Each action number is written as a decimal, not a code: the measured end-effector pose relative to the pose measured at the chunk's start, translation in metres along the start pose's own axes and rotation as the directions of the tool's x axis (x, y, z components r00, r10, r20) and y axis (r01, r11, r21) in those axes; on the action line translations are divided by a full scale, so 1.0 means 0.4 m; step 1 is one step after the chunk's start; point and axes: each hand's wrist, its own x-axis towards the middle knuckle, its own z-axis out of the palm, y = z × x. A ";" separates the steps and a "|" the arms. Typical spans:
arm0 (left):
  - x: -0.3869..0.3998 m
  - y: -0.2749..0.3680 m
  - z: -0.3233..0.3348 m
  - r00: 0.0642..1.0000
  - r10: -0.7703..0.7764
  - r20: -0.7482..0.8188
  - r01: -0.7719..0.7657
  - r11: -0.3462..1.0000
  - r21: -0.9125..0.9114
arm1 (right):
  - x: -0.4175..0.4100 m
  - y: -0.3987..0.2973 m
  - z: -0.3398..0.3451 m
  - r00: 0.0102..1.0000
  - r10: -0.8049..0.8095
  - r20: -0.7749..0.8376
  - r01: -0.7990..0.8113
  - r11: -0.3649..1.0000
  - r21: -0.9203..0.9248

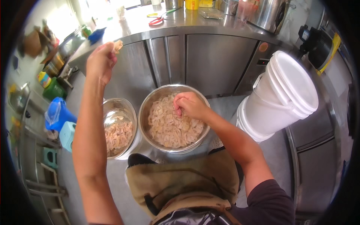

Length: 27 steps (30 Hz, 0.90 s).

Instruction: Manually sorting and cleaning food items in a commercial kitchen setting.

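Note:
My left hand (102, 63), raised at the upper left, pinches a small yellowish piece of food (118, 46) between thumb and fingers. Below it, partly hidden by my left forearm, stands a steel bowl (134, 119) with pale pinkish strips of food (119, 136), perhaps meat or skin. A larger steel bowl (143, 140) in the middle is well filled with similar wet, pale strips (174, 132). Over that bowl hangs my right hand (191, 105), fingers curled down close to the strips. Whether anything is between those fingers is hidden.
White lidded plastic buckets (270, 107) are stacked at the right. Ahead runs a steel counter (135, 35) bearing red-handled scissors (156, 21) and a large steel pot (267, 14). At the left are a blue plastic container (57, 112) and a light-blue stool (67, 135).

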 end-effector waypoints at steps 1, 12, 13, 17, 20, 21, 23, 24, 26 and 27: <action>-0.006 -0.014 -0.002 1.000 -0.006 -0.002 0.006 1.000 0.001 | -0.002 0.002 -0.005 1.000 0.005 0.000 -0.005 1.000 0.003; -0.199 -0.236 0.077 0.878 -0.338 0.340 0.337 0.939 0.064 | 0.039 -0.089 0.004 0.950 0.248 -0.190 -0.175 0.926 0.334; -0.225 -0.221 0.106 0.868 -0.319 0.380 0.235 0.939 0.251 | 0.039 -0.091 0.000 0.949 0.245 -0.197 -0.170 0.927 0.334; -0.249 -0.196 0.171 0.856 -0.194 0.480 -0.150 0.794 0.589 | 0.043 -0.105 -0.006 0.964 0.197 -0.179 -0.150 0.958 0.246; -0.235 -0.200 0.170 0.841 -0.226 0.492 -0.039 0.881 0.472 | 0.033 -0.127 0.012 0.974 0.183 -0.135 -0.150 0.963 0.225; -0.232 -0.192 0.176 0.832 -0.275 0.481 0.051 0.902 0.429 | 0.029 -0.136 0.012 0.979 0.172 -0.107 -0.147 0.967 0.207; -0.230 -0.179 0.182 0.841 -0.274 0.466 0.047 0.896 0.442 | 0.024 -0.131 -0.004 0.985 0.162 -0.054 -0.144 0.959 0.245; -0.232 -0.178 0.181 0.852 -0.279 0.443 0.053 0.888 0.456 | 0.021 -0.121 -0.010 0.988 0.157 0.003 -0.152 0.947 0.284; -0.221 -0.204 0.172 0.861 -0.264 0.435 -0.021 0.836 0.548 | 0.030 -0.086 -0.031 0.987 0.163 -0.005 -0.159 0.966 0.206; -0.226 -0.217 0.159 0.870 -0.247 0.427 -0.091 0.770 0.631 | 0.031 -0.058 -0.040 0.985 0.170 -0.008 -0.168 0.978 0.125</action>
